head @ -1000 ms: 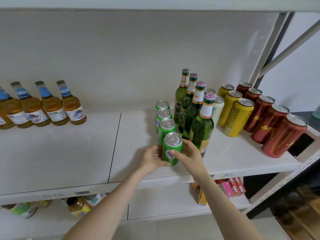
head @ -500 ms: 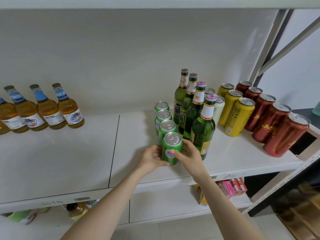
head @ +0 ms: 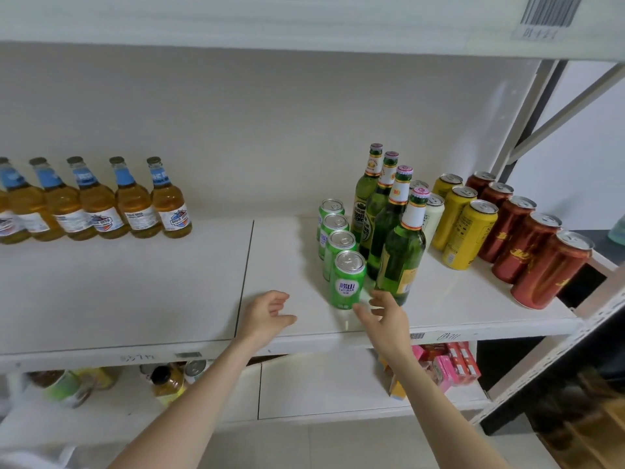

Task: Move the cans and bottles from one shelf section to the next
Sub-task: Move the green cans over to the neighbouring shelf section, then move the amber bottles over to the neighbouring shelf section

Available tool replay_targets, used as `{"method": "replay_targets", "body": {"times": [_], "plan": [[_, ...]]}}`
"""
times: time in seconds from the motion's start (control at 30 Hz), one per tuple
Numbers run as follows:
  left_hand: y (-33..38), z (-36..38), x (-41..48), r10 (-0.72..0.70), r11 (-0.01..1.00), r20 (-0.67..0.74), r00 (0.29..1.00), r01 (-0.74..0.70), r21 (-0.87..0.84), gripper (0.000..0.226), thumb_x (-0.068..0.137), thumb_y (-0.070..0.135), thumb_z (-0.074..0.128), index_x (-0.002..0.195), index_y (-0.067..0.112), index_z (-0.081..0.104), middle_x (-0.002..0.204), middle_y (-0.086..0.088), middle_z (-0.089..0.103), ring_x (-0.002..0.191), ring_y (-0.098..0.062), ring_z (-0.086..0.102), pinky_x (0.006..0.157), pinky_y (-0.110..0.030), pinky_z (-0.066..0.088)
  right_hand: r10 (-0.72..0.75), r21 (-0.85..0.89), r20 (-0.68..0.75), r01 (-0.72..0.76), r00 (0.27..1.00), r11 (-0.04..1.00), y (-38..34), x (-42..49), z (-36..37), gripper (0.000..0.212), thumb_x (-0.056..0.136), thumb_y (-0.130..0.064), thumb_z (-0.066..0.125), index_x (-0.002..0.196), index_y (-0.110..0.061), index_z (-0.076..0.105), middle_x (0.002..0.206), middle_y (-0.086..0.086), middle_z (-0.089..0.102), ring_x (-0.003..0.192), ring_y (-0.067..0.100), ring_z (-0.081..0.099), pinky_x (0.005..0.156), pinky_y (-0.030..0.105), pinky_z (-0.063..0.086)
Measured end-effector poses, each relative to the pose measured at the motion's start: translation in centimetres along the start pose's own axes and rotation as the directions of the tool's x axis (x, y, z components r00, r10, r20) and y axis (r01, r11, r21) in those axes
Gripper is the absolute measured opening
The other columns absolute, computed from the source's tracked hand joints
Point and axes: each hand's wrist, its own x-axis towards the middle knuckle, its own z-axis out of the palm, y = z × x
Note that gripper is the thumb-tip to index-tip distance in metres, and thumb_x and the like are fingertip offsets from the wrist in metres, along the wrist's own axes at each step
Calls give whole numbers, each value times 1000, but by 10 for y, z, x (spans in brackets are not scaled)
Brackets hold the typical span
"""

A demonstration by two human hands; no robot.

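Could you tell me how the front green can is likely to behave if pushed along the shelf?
The front green can looks unopened, so probably full and heavy for its size. On the smooth white shelf it would likely slide, though a high push might tip it. Pushed right, it could knock the green bottle beside it.

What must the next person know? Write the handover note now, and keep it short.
Left hand: open, holds nothing, over the right section near the seam.
Right hand: open, fingers beside the front green can, gripping nothing.
Things: three more green cans behind it, with green bottles, yellow cans and red cans, all on the right section. Amber bottles are on the left section.
Done: front green can stands upright, ungripped.
Left: probably the next can or bottle; the target section cannot be told here.
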Motion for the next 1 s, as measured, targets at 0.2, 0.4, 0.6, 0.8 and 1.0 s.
{"method": "replay_targets", "body": {"times": [0.2,0.4,0.6,0.8,1.0], "plan": [[-25,-35,-54,212,882,-76,974,-157,445,40,88,16,67,128,11,61,131,-4,60,124,-22,53,102,-26,40,-201,-505,47,197,978,840,-17,-52,9,61,91,-45,64,140,-13,47,135,6,56,122,30,51,95,45,44],[-45,-67,-94,374,582,-58,926,-186,792,52,94,29,59,143,15,49,157,-11,37,148,-29,27,122,-45,18,-273,-714,167,307,947,629,-40,-89,35,69,93,-53,52,150,-19,34,153,4,40,142,27,34,113,47,30],[-58,-120,-106,406,426,-10,914,-180,886,61,97,41,49,153,23,33,165,-8,17,153,-27,7,123,-48,2,-269,-760,197,320,943,566,-68,-116,75,70,94,-51,52,152,-20,28,161,7,28,149,28,22,118,53,20],[-67,-190,-104,400,349,41,916,-193,917,66,99,50,38,157,26,17,167,-7,3,154,-26,-4,121,-48,-9,-246,-754,119,248,962,609,-105,-138,135,71,93,-52,53,152,-20,31,161,6,30,149,26,22,118,53,18],[-81,-251,-94,389,297,97,916,-224,928,67,100,51,35,158,26,11,167,-8,-2,153,-26,-7,120,-49,-10,-228,-756,56,191,972,626,-142,-155,196,72,93,-56,50,152,-21,29,161,5,29,149,25,22,118,52,16]]}}
